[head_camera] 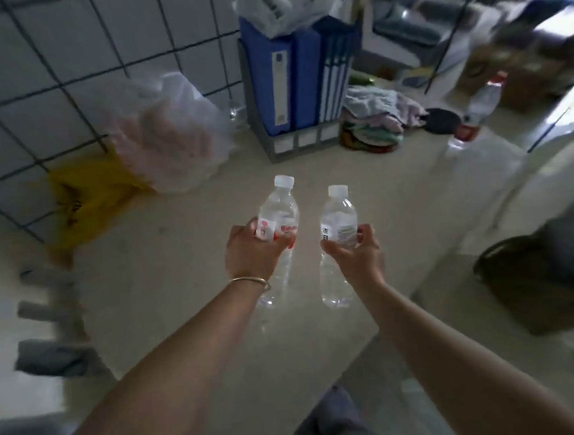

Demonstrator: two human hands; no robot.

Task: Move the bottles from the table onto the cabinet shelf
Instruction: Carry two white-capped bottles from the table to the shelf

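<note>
Gripping one clear water bottle each, the left hand point(250, 249) and right hand point(355, 252) curl round the labels. The left bottle point(279, 217) bears a red-and-white label, its lettering too blurred to read; the right bottle point(337, 221) bears a white label with dark characters. Both stand near upright, white caps up, over the desk point(168, 256) middle. A third, red-labelled bottle point(476, 114) stands near the far right edge.

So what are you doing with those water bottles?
A person is holding two clear water bottles, one in each hand. The left hand grips the red-labelled bottle, and the right hand grips the white-labelled bottle. A third, red-capped bottle stands further back on the right of the table. No cabinet shelf is clearly visible.
</note>
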